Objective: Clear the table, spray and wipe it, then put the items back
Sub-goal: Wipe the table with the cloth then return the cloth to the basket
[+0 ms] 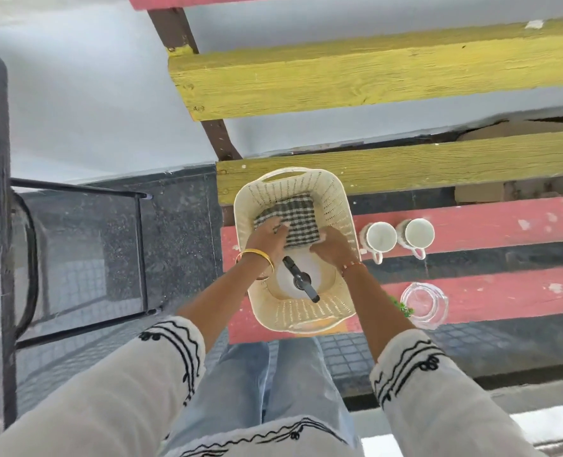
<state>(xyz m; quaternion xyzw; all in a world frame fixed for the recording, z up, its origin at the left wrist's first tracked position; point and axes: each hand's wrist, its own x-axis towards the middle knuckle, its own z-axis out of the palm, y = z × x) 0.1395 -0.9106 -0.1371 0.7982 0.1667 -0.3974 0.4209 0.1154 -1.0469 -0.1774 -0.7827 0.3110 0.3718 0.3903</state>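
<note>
Both hands are lowered into a cream plastic basket [336, 206] set on a bench of red and yellow slats [471, 225]; the left hand [267, 237] is laid with fingers [281, 227] nearly straight and spread on the near left part of a folded checked cloth [288, 214], which is touched rather than clasped; the right hand [331, 250] is curled at the cloth's near right corner, and its fingertips are hidden beneath the edge, so a pinch is suggested though the grip itself cannot be told for certain; just behind both sets of fingers, between the wrists, a white spray bottle [301, 275] with a dark trigger head is stood in the basket; beyond the right fingers, outside the basket wall, two white cups [397, 237] are placed side by side on a red slat; nearer along the right forearm, a clear glass vessel [425, 303] is seen.
</note>
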